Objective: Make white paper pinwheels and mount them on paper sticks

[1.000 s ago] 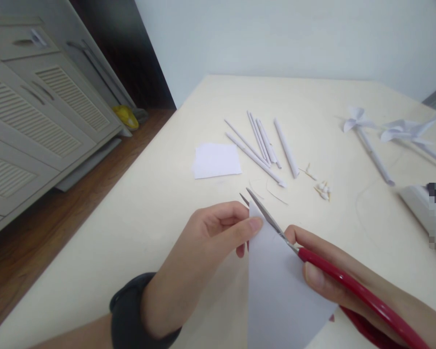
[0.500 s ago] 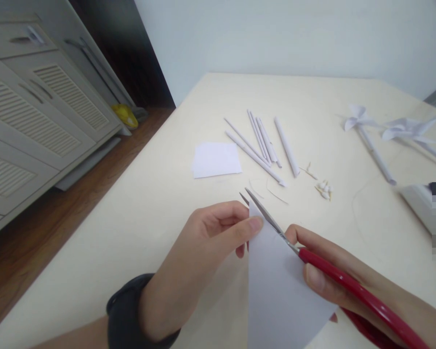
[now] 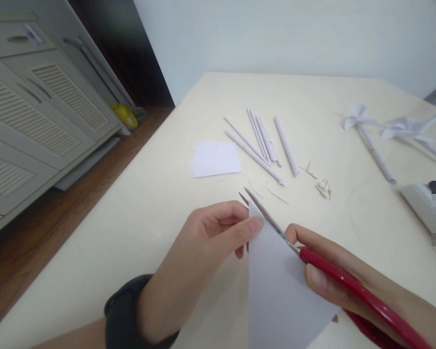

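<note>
On the cream table (image 3: 138,232), white folded paper (image 3: 276,286) meets red-handled scissors (image 3: 276,228).

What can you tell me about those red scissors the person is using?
The scissors have glossy red handles, plastic by the look, and slim grey metal blades. The blades stand slightly open, tips pointing away and to the left, straddling the top corner of a white paper sheet. The right hand holds the handles, which run off the picture's lower right edge. The left hand pinches the sheet beside the blades, its thumb close to them. Everything is held just above a cream table.
</note>
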`<action>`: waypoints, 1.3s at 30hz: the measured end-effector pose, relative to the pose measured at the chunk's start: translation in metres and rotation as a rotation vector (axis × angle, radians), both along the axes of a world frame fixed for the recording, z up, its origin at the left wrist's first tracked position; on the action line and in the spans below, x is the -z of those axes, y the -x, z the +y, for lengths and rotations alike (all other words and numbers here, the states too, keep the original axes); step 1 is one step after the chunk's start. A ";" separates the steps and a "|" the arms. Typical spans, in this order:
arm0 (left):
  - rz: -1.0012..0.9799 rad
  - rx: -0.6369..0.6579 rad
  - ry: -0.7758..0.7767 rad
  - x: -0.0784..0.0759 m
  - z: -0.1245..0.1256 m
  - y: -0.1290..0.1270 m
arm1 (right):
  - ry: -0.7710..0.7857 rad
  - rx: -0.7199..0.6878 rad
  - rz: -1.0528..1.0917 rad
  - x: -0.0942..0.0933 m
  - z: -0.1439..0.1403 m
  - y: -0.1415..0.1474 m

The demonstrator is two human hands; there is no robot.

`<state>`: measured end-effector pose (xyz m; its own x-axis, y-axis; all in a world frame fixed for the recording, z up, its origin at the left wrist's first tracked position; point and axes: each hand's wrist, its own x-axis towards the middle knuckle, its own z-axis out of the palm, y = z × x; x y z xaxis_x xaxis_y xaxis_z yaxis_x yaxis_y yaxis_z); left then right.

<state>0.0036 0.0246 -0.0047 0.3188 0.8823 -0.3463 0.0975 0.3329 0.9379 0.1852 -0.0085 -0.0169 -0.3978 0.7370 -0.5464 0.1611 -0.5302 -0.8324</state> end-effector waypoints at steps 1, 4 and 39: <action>-0.001 -0.001 0.003 0.000 0.000 0.000 | -0.010 0.006 -0.002 0.002 0.000 0.000; -0.004 0.001 0.016 0.000 0.000 0.000 | -0.024 0.010 0.006 0.008 0.000 0.000; -0.022 0.016 -0.006 0.000 -0.002 0.002 | 0.033 -0.017 0.031 -0.002 -0.001 -0.003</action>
